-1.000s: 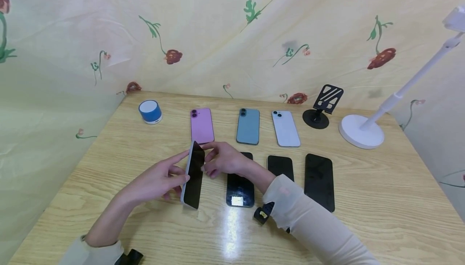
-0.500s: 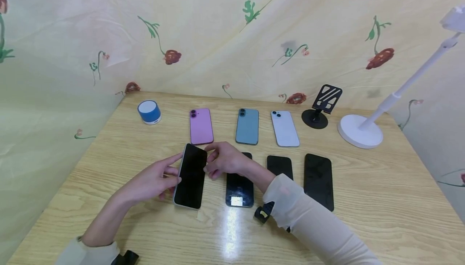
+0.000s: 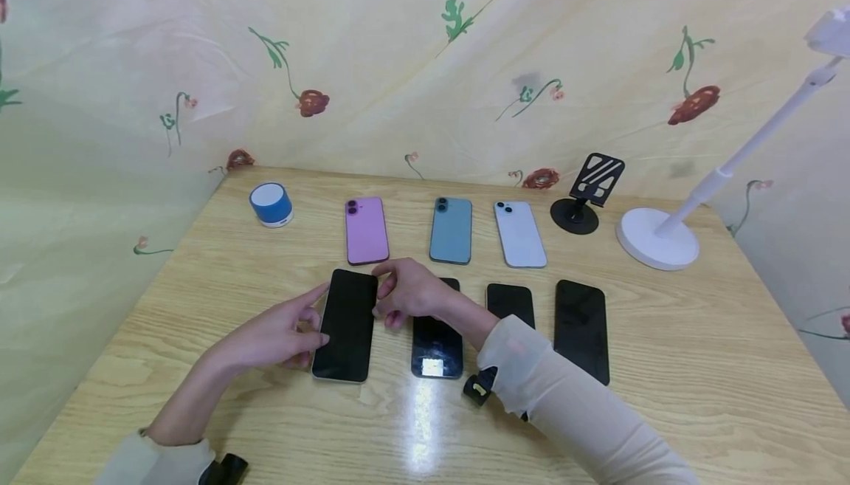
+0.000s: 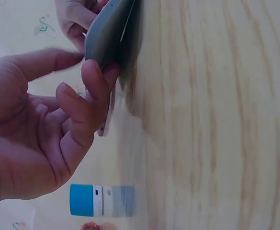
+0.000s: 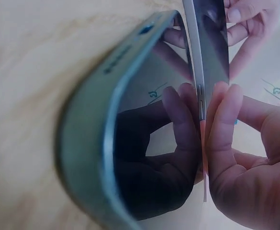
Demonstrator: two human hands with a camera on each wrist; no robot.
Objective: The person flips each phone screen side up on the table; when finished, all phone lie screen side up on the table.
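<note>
A smartphone (image 3: pixel 345 326) with a black screen lies face up, nearly flat, between both hands. My left hand (image 3: pixel 275 334) holds its left long edge, thumb at the screen's border and other fingers lower down; the left wrist view shows this phone's pale side (image 4: pixel 99 38) tilted above the tabletop. From the other side, my right hand (image 3: pixel 412 291) has bent fingertips at the phone's right edge near its upper corner. The right wrist view shows those fingers (image 5: pixel 224 108) right by its button side, with a second phone's greenish frame (image 5: pixel 89 129) large in front.
Purple (image 3: pixel 367 231), blue (image 3: pixel 451 231) and pale (image 3: pixel 521 234) phones lie back up behind. Three dark-screened phones, one of them nearest (image 3: pixel 437 345), lie rightward, partly under my right arm. A blue-white cylinder (image 3: pixel 271 204), black phone stand (image 3: pixel 576 216) and white lamp (image 3: pixel 659 239) stand at the back.
The phone has tipped from almost upright on its edge down to nearly flat, screen up, its left edge swinging leftward and down. My left hand follows it; the right hand has barely moved.
</note>
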